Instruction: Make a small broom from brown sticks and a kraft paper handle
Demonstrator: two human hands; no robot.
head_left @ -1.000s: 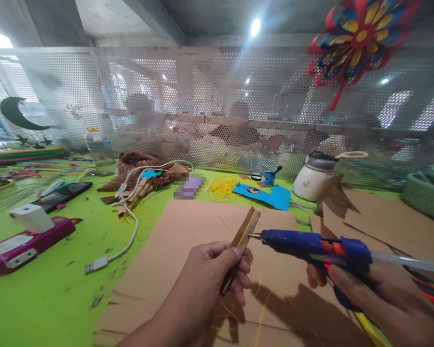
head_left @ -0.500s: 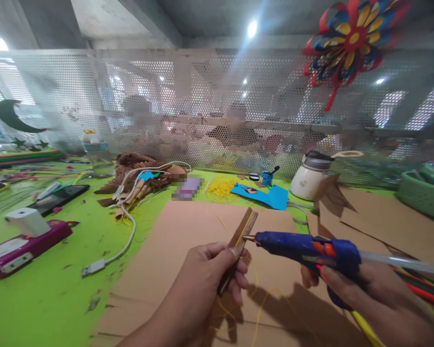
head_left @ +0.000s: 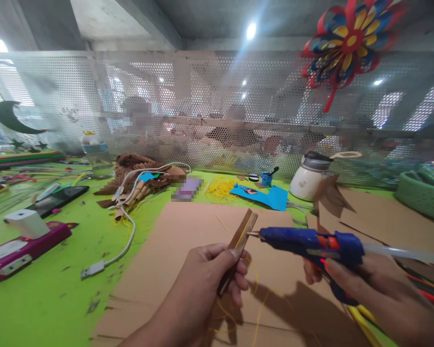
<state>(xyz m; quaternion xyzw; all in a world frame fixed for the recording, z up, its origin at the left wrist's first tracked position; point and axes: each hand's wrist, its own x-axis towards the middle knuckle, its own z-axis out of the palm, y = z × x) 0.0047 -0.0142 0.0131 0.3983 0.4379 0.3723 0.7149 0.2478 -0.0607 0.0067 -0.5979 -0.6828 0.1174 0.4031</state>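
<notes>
Pinching left hand (head_left: pixel 211 266): closed on a brown strip (head_left: pixel 243 225), thumb on top and fingers curled under; the strip's far end sticks out unsupported over the brown paper sheet (head_left: pixel 188 224). Pressed from the side, that end could bend or swivel in the grip.

Yellow line on the strip (head_left: pixel 242 235): runs lengthwise along it. I can't tell whether it is stuck down; if loose, a brush from the tool could drag it crooked.

Right hand (head_left: pixel 378 286): wrapped around the handle of a blue glue gun (head_left: pixel 292 239). How far the trigger is pressed, I can't make out. Too hard a squeeze would probably flood so narrow a strip.

Metal nozzle (head_left: pixel 253 233): right at the strip's edge, touching or barely apart, I can't say which. It sits near the left thumb; assuming it's hot, one slip down the strip could mean a burn.

Clear glue stick (head_left: pixel 401 251): juts out behind the gun. Catching it on something could jerk the tip off line.

Loose yellow strands (head_left: pixel 256 279): lie on the sheet below the hands. A falling drip could glue them to the paper.
</notes>
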